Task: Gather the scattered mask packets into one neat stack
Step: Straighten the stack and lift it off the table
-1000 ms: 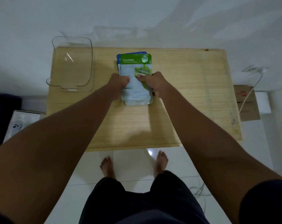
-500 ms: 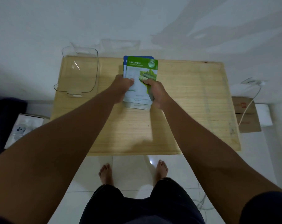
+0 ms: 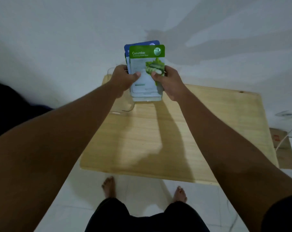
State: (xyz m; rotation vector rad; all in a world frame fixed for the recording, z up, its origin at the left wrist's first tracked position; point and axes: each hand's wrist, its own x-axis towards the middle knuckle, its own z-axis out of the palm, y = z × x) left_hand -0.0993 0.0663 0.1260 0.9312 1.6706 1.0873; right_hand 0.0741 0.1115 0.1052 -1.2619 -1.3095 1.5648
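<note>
While both hands grip it, green-topped stack of mask packets (image 3: 146, 72) sits uneven

The person wears dark shorts (image 3: 147, 216) and a dark short sleeve (image 3: 282, 213) (seen at the right upper arm only), with forearms bare and both feet (image 3: 109, 187) unshod.

Both arms: bare, extended forward, converging toward far centre. Left hand (image 3: 123, 77): raised, fingers curled behind left edge of mask packets (image 3: 146, 72), thumb pressed on front face. Right hand (image 3: 168, 81): same height, gripping right edge, thumb on front, fingers wrapped behind. Hands near each other, thumbs apart. Bare feet near, dark shorts at near edge.
</note>
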